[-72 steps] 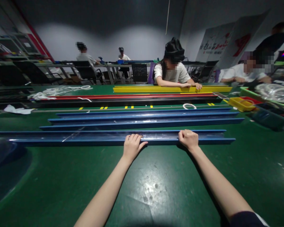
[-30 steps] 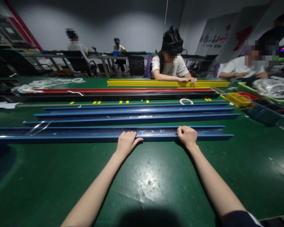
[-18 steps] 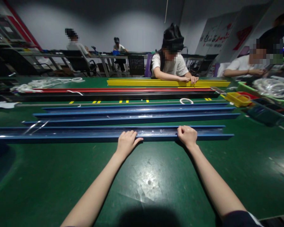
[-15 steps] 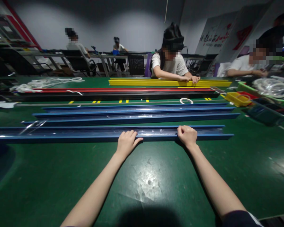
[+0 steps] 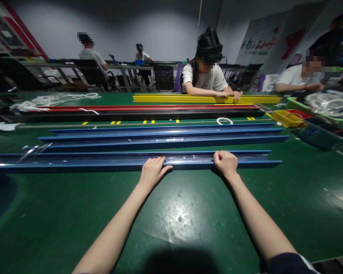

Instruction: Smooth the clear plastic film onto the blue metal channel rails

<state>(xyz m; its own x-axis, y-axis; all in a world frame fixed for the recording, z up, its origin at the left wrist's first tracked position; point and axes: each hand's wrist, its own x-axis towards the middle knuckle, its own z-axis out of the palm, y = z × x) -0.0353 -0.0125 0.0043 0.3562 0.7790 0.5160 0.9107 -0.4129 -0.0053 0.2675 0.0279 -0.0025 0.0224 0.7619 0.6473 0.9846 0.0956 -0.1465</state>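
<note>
A long blue U-shaped channel lies crosswise in front of me, its open side up and shiny clear film showing inside. My left hand grips its near wall, fingers curled over into the trough and thumb along the near edge. Farther right, my right hand is closed in a fist at the same channel, knuckles over the trough. What its fingers hold, if anything, is hidden. Just behind lie more blue channels, parallel to this one. Loose clear film sticks up at the left.
Beyond are red and black strips, a white ring and white cord. Across the green table, a person handles a yellow channel. Bins stand at the right, including a yellow one. A dark blue object sits at left.
Both hands keep the same hold and place on the blue channel. The view has shifted very slightly.
</note>
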